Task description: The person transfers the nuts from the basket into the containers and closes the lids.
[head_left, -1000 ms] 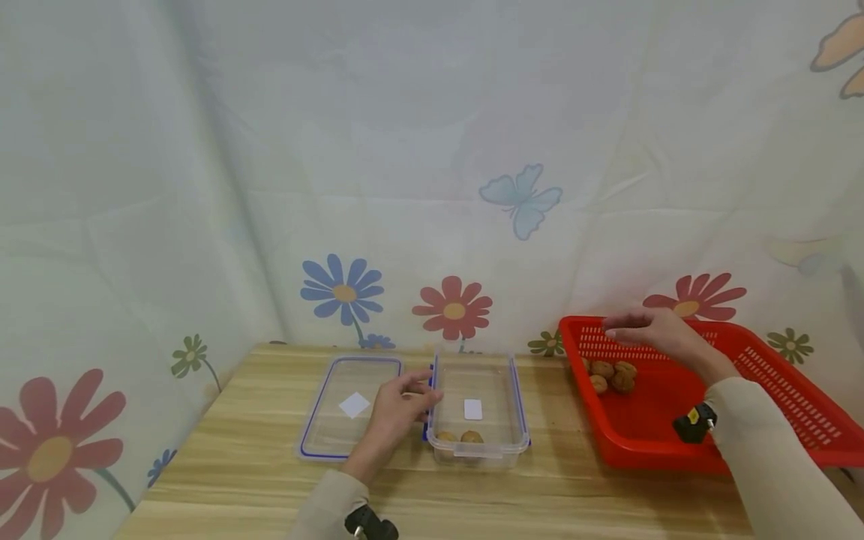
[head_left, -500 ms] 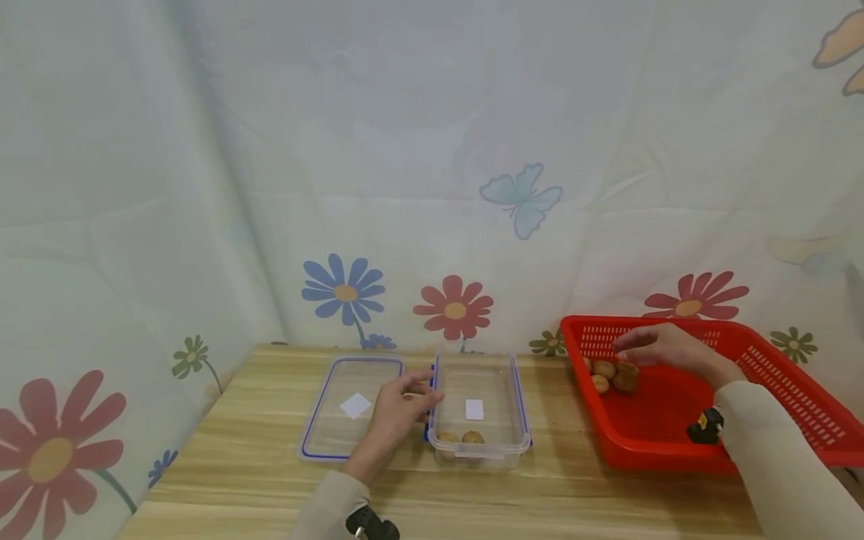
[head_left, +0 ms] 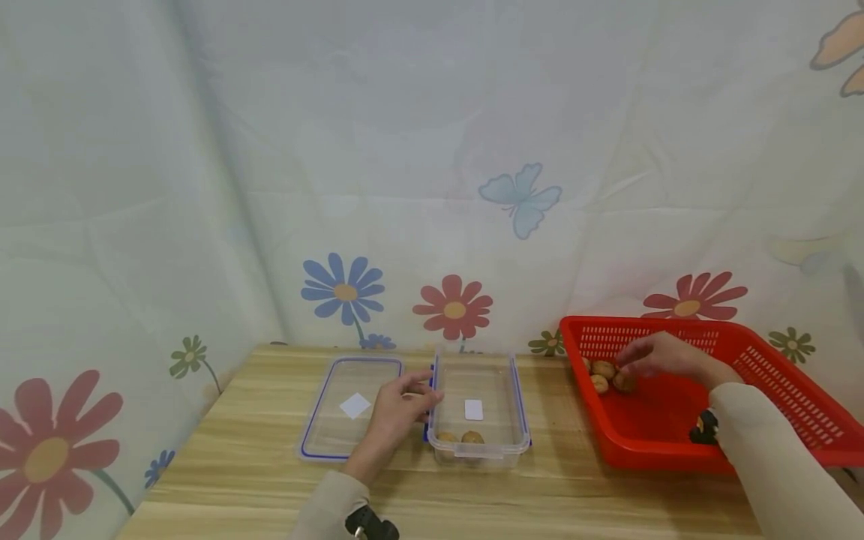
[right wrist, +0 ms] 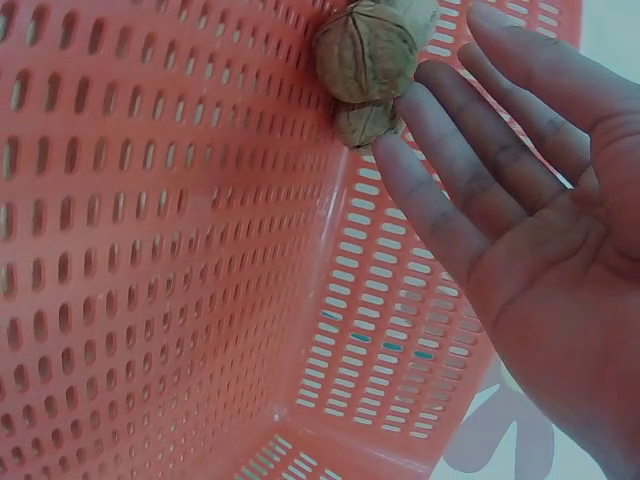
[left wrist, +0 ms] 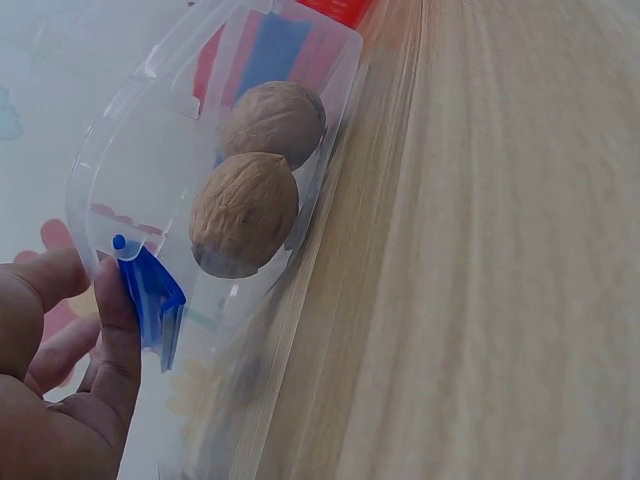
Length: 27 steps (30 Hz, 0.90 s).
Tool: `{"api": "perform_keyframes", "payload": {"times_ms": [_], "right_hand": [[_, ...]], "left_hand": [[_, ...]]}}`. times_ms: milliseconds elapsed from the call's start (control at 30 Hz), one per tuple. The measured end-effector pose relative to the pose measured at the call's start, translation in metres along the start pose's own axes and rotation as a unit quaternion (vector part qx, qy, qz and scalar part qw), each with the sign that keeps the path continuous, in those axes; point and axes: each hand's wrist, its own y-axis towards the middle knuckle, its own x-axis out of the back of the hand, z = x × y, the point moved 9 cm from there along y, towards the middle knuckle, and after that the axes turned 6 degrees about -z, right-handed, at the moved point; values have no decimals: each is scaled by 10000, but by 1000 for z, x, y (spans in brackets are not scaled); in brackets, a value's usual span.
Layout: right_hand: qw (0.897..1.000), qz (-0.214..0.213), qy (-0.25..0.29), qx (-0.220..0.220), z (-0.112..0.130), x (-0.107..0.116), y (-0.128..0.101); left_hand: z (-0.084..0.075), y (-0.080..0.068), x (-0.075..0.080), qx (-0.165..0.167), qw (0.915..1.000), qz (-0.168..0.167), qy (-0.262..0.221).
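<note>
At the left rim of a clear plastic food box (head_left: 502, 375), my left hand (head_left: 394, 409) holds the edge beside a blue latch (left wrist: 152, 305), thumb and fingertips right at the rim. A pair of walnuts (left wrist: 245, 215) lies inside, at the box's near end. On the right, my right hand (head_left: 664, 356) is lowered into a red plastic basket (head_left: 610, 450). Its fingers (right wrist: 440, 150) are spread and lightly bent, with the tips right beside a walnut (right wrist: 367, 52). Several walnuts (head_left: 599, 384) are bunched at the basket's left side, partly hidden by that hand.
The box's clear lid (head_left: 331, 435) with its blue seal lies flat on the wooden table (head_left: 223, 480), left of the box. A flowered cloth (head_left: 378, 150) hangs behind the table. Bare wood separates box and basket.
My right hand has come down from above the basket toward the walnuts and shifted slightly right. The left hand has stayed at the box rim.
</note>
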Motion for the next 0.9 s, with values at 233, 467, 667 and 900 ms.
{"api": "perform_keyframes", "payload": {"times_ms": [233,467,667,900], "right_hand": [[9999,85,-125,-36,-2,-4,0],[9994,246,-174,-190,-8,-9,1],[9982,349,-276,-397,-10,-11,2],[9980,461,-216,-361,-7,-13,1]], "left_hand": [[4,3,1,38,10000,-40,18],[6,4,1,72,10000,-37,23],[7,5,1,67,10000,-27,16],[5,4,1,29,10000,-9,38]]}}
